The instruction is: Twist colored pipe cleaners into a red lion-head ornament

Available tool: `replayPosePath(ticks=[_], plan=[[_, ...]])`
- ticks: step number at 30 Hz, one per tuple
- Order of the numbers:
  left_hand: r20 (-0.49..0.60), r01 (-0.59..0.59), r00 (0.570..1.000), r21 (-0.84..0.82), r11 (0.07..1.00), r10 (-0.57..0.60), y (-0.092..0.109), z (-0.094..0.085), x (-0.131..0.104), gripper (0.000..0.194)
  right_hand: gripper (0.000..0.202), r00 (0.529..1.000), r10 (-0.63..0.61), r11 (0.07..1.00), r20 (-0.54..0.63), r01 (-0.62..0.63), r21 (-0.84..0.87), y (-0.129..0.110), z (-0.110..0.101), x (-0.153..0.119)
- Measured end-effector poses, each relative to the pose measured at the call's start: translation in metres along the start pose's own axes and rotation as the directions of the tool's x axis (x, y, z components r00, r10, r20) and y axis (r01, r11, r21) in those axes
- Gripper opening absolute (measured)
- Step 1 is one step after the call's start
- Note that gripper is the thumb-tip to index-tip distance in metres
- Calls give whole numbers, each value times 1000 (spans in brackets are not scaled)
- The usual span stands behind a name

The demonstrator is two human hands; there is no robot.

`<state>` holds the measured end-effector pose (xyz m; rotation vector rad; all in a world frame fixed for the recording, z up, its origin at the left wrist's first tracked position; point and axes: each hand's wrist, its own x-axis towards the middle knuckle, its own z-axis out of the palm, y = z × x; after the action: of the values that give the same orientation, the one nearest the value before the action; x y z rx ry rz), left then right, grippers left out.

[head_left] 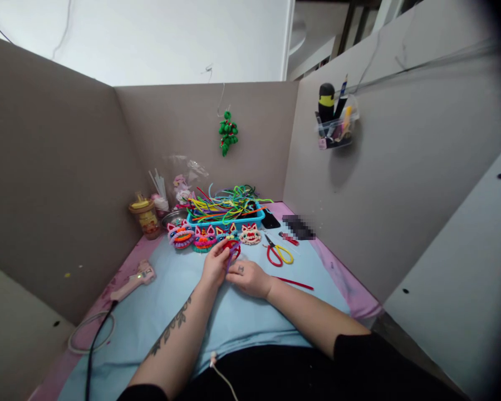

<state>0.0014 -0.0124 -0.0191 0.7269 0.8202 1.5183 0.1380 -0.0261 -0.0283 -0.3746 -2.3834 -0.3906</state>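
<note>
Red and purple fuzzy strands [235, 247] observed between our two hands, over the blue-clothed surface [150, 314]. Our left hand [215, 265]: fingertips pinched closed on the strands' left side. Our right hand [249, 278]: fingers curled inward at the lower purple end; we cannot tell whether they grip it. Beyond the hands, four animal-face pieces [204, 239] line the front of the blue tray [256, 219]. Scissors [274, 245] lie open to the right; a red stem [296, 284] rests near our right wrist.

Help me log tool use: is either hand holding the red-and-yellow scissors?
No, the scissors lie on the blue cloth, apart from the left hand and the right hand.
</note>
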Motion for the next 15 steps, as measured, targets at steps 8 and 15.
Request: replayPosePath(ticks=[8,15], plan=[[-53,29,998,-10,1000,-30,2,-4,4,39,19,972,-222,967,77,209,147,-16,-3,3],[2,-6,1000,49,999,5,1,-3,2,47,40,930,322,895,-176,-238,377,5,-1,-7]])
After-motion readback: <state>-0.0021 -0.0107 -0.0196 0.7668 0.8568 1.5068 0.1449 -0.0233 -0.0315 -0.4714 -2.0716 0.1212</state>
